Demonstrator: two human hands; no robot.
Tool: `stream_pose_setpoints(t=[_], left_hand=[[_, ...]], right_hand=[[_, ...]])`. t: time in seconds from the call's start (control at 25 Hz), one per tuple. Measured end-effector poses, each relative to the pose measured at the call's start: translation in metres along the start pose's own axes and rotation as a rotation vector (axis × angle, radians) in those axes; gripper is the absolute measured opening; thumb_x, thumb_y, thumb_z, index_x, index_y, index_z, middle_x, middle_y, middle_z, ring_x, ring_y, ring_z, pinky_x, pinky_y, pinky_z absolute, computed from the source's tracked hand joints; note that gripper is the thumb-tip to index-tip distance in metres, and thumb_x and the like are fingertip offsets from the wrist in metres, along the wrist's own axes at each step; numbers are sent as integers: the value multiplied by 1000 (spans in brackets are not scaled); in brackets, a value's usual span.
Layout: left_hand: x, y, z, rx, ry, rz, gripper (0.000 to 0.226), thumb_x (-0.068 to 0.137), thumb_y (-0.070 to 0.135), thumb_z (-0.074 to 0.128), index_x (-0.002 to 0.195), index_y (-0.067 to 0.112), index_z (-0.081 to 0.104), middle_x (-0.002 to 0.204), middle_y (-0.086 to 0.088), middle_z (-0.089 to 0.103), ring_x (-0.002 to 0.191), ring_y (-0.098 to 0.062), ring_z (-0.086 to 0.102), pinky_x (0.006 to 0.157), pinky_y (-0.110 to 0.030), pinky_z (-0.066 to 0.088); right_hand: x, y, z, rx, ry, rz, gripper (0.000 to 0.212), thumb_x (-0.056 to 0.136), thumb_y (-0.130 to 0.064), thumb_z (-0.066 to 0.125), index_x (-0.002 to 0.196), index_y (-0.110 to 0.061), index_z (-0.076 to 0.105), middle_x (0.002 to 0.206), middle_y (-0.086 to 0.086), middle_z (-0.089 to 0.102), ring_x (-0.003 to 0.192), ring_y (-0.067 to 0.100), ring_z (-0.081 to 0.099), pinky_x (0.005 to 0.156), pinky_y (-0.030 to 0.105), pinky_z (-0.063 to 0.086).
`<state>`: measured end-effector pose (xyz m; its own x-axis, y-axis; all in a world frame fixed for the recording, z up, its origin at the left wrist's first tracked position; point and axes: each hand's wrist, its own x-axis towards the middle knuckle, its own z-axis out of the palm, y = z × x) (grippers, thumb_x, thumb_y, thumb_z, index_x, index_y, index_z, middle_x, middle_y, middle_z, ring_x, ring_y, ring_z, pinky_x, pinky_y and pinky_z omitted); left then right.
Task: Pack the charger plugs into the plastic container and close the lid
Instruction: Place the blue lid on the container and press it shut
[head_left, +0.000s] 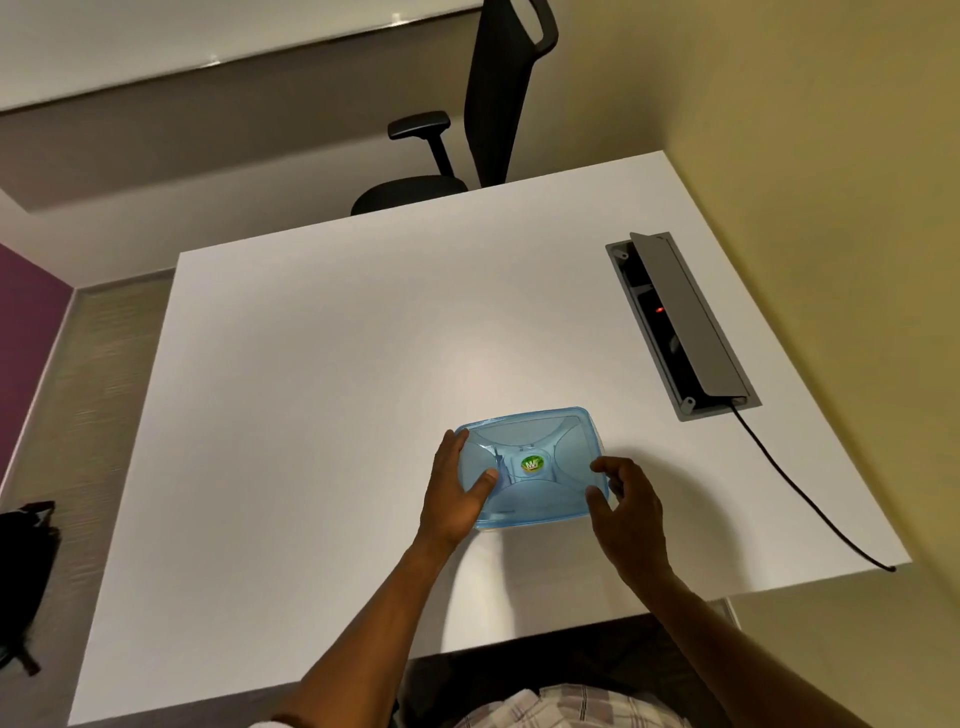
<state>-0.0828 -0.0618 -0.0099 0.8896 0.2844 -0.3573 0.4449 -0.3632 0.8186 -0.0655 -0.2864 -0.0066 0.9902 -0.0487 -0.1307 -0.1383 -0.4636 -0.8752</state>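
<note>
Your left hand (457, 493) lies flat on the left side of the blue lid (530, 462), fingers spread, thumb pressing on top. Your right hand (626, 512) is half open at the right edge of the plastic container (540, 512), fingertips touching its corner without a full grip. The lid sits on the container, which rests on the white worktop (337, 364), near its front edge. A cable box (680, 322) with a raised flap is set into the worktop to the right.

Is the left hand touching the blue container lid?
Touching. The head view shows the left hand lying flat on the lid, thumb pressed on its top.
</note>
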Motion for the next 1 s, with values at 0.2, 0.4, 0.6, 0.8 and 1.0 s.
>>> stream_pose_setpoints(t=[0.2,0.4,0.6,0.8,1.0], left_hand=[[-5,-4,9,56,27,34,75,90,21,68,154,15,30,165,-4,22,154,-15,16,124,-28,17],[-6,-1,19,62,70,26,76,91,24,68,155,16,28,165,-3,21,154,-15,16,124,-28,17],[-1,-5,27,140,75,22,82,91,31,67,157,18,20,167,-3,12,155,-15,10,120,-22,14],[-4,-18,38,312,58,88,91,92,42,60,158,23,0,168,1,-10,156,-13,-5,116,-20,12],[-8,-22,49,423,111,139,95,92,58,50,158,23,-11,166,0,-21,155,-17,-11,117,-29,23]], right_hand=[[0,4,-2,-20,-12,5,29,84,0,66,108,-17,60,113,4,64,107,22,60,96,29,48],[9,4,-6,-46,-28,22,27,85,-4,64,108,-18,59,111,2,62,104,22,58,90,32,49],[17,7,-8,-113,-76,20,30,84,-2,64,110,-14,59,114,4,60,105,25,58,93,39,51],[24,12,-2,-287,-108,-110,42,75,2,69,112,-9,55,115,9,54,105,27,53,88,30,46],[39,14,7,-499,-74,-131,34,83,-12,62,114,-11,51,113,12,50,96,30,50,79,43,52]])
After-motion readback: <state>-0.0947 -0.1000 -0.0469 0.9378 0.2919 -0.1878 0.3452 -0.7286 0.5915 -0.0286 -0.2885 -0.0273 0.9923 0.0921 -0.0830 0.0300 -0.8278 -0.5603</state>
